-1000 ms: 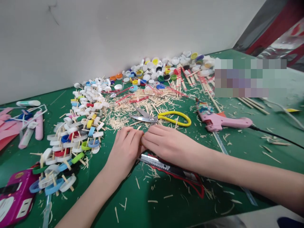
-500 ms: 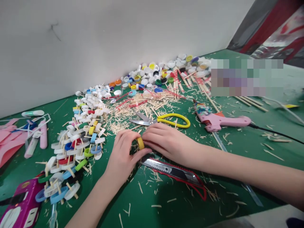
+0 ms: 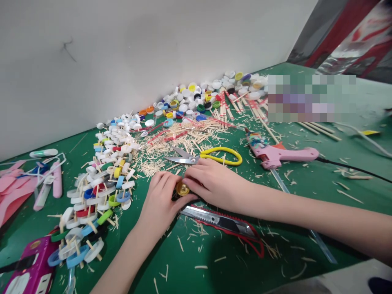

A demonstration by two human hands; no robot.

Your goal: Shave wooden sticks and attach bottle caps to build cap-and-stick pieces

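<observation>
A small yellow bottle cap (image 3: 183, 188) is held between my two hands, its hollow side tilted up toward me. My left hand (image 3: 162, 191) grips it from the left with thumb and fingers. From the right, my right hand (image 3: 211, 181) is closed at the cap's edge; what its fingertips pinch is partly hidden. Just below my hands lies a box cutter (image 3: 219, 220) with a red handle edge and loop. Beyond my knuckles rest yellow-handled scissors (image 3: 222, 156), blades apart, pointing left.
Caps with wooden sticks through them (image 3: 98, 183) spread along the left. Loose bottle caps (image 3: 186, 98) pile against the wall. Wood slivers (image 3: 174, 143) litter the green table (image 3: 171, 261). A pink glue gun (image 3: 284, 154) with a black cord lies right; a purple device (image 3: 29, 265) sits front left.
The yellow cap has turned from showing its side edge to showing its hollow inside. My right fingers have shifted slightly over it. The view has moved a little.
</observation>
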